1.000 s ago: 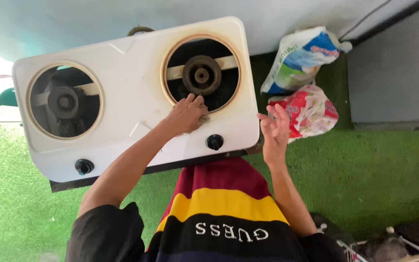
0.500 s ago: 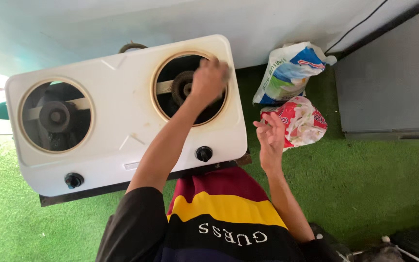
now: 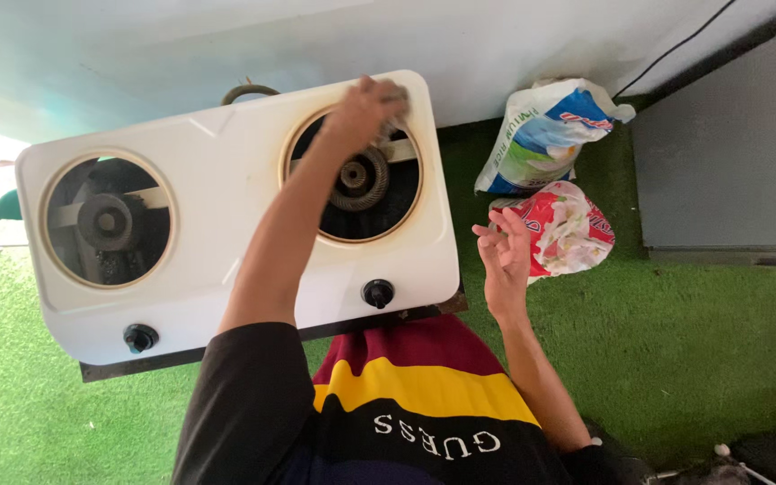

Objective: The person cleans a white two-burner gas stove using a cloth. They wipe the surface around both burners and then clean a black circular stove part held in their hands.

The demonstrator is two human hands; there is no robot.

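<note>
We see two hands at a white two-burner stove (image 3: 226,224) on green turf.

From the head view, we see the left hand (image 3: 365,110) curled at the far rim of the stove's right burner opening (image 3: 357,180), seemingly pressing a small grey pad; we cannot tell the grip for sure. The right hand (image 3: 503,256) hangs open and holds nothing, just right of the stove. A red floral bag (image 3: 568,229) and a blue-and-white sack (image 3: 545,135) lie right of the stove.

Stove top (image 3: 226,162): smooth, glossy white enamelled metal. Burners (image 3: 358,178): dull, rough dark metal. Knobs (image 3: 377,293): black plastic. Bags (image 3: 545,135): glossy plastic. Floor (image 3: 675,341): rough green turf.
</note>
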